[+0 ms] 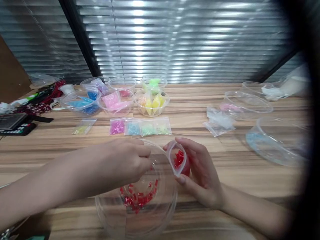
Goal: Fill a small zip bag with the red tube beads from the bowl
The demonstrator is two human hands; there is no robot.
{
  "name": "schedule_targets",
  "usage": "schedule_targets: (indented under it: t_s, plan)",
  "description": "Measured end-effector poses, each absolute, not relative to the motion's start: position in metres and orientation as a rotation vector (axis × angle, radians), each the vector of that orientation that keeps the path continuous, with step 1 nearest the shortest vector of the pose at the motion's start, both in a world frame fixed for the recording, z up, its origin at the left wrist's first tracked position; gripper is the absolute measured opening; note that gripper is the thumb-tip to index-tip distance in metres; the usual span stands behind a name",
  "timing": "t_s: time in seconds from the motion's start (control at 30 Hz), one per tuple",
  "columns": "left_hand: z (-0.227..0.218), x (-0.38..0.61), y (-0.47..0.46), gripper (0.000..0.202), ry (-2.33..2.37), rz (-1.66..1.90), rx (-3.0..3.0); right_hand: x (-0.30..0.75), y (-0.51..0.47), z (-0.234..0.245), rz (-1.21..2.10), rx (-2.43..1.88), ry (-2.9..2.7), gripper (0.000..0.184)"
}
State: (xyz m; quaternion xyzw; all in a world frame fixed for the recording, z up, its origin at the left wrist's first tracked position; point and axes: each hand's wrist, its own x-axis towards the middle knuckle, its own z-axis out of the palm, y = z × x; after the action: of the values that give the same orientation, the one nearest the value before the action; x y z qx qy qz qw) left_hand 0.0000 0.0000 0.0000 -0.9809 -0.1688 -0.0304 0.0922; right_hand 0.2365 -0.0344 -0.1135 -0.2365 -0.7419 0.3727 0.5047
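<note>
My right hand (203, 176) grips a small clear zip bag (171, 161) between thumb and fingers. Its mouth gapes toward me, and red tube-shaped pieces (179, 159) show inside. Just left of it, my left hand (131, 160) is over a wide clear plastic bowl (101, 213), palm down. Its fingers are curled together, and their tips are turned away, so I cannot make out what they hold. Loose red pieces (138, 200) like those in the bag lie scattered in the bottom of the bowl.
Beyond the bowl lies a row of small bead bags (148, 128), plus a yellow one (83, 127). Several clear bowls with coloured packets (117, 101) stand behind. More clear bowls (275, 153) and crumpled bags (218, 120) are at right; a black device (18, 125) is at left.
</note>
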Motion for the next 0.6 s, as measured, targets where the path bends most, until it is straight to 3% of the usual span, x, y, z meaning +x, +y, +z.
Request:
schedule_targets:
  t_s: [0.1, 0.3, 0.6]
  plan:
    - [0.004, -0.001, 0.004, 0.043, -0.275, -0.042, -2.906, 0.236, -0.034, -0.113, 0.895, -0.560, -1.796, 0.073]
    - [0.001, -0.005, 0.009, 0.021, -0.649, -0.379, -3.329, 0.234, -0.033, -0.112, 0.857, -0.563, -1.818, 0.072]
    - [-0.003, -0.003, 0.016, 0.006, -0.546, -0.751, -3.245, 0.233, -0.033, -0.107, 0.803, -0.586, -1.862, 0.070]
